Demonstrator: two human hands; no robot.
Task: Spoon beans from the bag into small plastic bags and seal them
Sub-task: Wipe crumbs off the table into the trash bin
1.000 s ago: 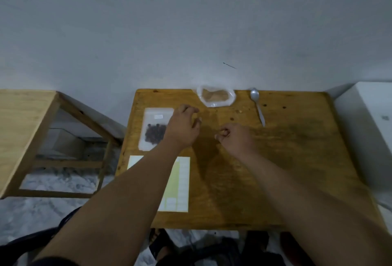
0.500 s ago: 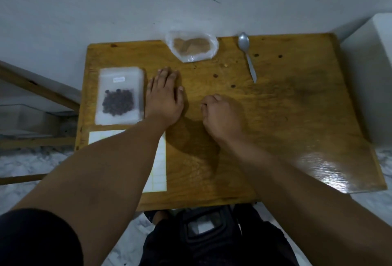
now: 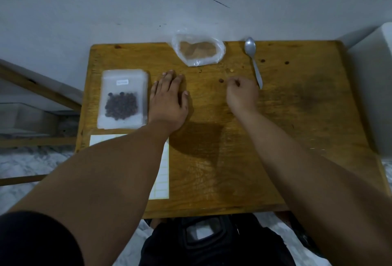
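A clear bag of tan beans (image 3: 198,50) lies at the far edge of the wooden table (image 3: 297,121). To its right lies a metal spoon (image 3: 253,62), handle pointing toward me. A small plastic bag (image 3: 122,100) holding dark beans and bearing a white label lies flat at the left. My left hand (image 3: 169,102) rests flat on the table just right of that small bag, fingers straight. My right hand (image 3: 241,94) has its fingers curled, close to the spoon's handle tip; nothing shows in its grip. A loose bean (image 3: 221,80) lies by its knuckles.
A sheet of white labels (image 3: 162,170) lies under my left forearm at the near left. A few more loose beans dot the table near the spoon. A white box (image 3: 373,87) stands against the table's right side, a wooden frame (image 3: 38,89) to the left.
The view has tipped down onto the table. My left hand went from curled to flat beside the small bag. My right hand moved right and away from me, toward the spoon's handle.
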